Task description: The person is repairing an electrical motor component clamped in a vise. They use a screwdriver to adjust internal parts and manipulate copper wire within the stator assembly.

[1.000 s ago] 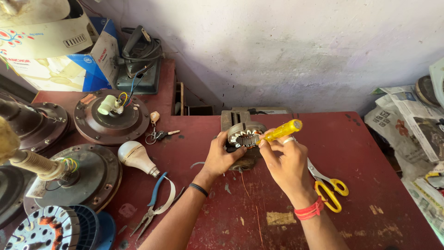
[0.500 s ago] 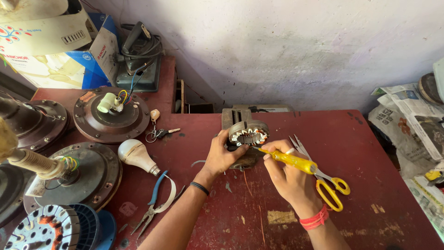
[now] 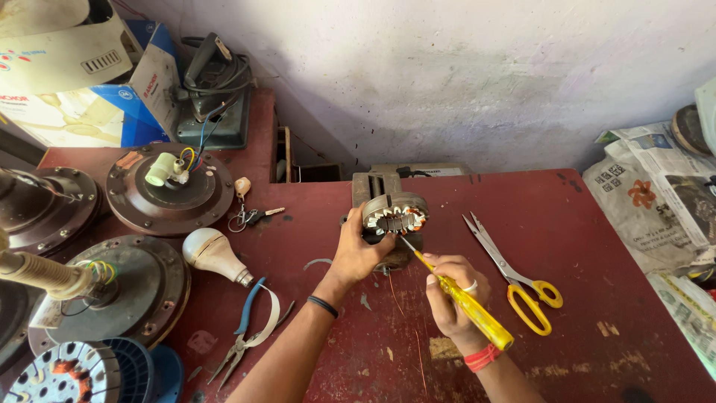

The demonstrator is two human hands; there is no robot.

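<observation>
Lowered now, right hand [image 3: 451,295] aims screwdriver [image 3: 464,298] at left-held stator [image 3: 394,218].

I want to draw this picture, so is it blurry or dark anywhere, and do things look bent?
In the head view, the middle is sharp: the left hand on the motor stator and the right hand with the yellow screwdriver. Soft daylight, with faint shadows on the red table. The wide lens bends the edges; the fan motors at the left look stretched.
</observation>
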